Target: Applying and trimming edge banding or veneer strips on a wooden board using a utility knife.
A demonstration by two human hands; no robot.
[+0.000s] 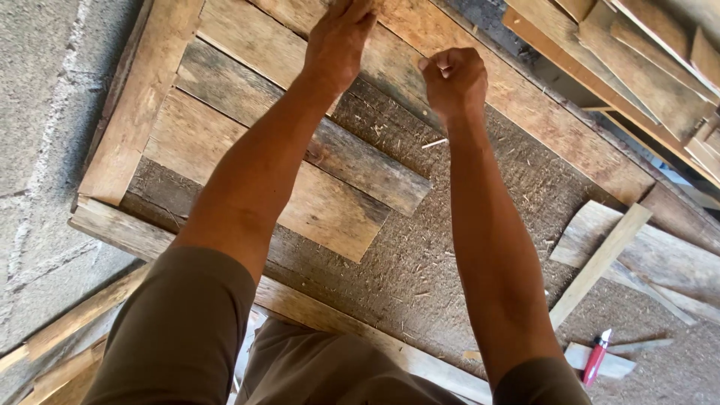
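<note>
L hand (339, 41) lay flat, fingers pressed on pale plank (420, 34) at 12 o'clock. R hand (454, 79) was fisted just beside, pinching sth small, unclear what. Loose nail (434, 142) lay below fist. Red-handled tool (596, 358) at 4 o'clock, well apart.

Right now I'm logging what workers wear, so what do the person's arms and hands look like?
Both arms are bare from above the elbow down. Short olive-brown sleeves cover the upper arms. The left hand and right hand wear no gloves; no watch or wristband shows.
</note>
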